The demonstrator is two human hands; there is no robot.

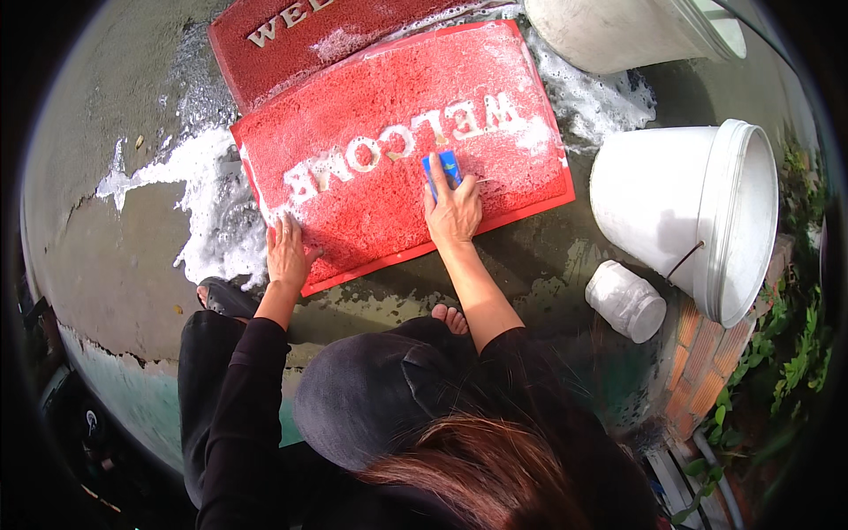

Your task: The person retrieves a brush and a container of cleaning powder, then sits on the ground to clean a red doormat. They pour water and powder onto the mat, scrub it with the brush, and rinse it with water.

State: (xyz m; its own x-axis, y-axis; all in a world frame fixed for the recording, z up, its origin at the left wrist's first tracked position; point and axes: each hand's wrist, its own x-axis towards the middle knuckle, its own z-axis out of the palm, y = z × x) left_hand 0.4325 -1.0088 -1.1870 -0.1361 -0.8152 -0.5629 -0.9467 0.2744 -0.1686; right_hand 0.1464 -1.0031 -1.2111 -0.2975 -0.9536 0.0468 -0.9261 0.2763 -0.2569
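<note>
Now | right hand (454, 212) grips blue brush (442, 168), long axis away | red mat (371, 203)

You have two red doormats (397, 168) (300, 35) on the wet concrete, upper centre of the frame. At the right you have two white buckets (680, 212) (618, 31) and one small white plastic jar (625, 300). One blue scrub brush (444, 168) shows, plus two hands (287, 252) (453, 212).

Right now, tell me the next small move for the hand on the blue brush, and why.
Probably draw the right hand and small blue scrubbing brush toward the left hand, which braces the soapy red doormat; white foam lies there.
</note>
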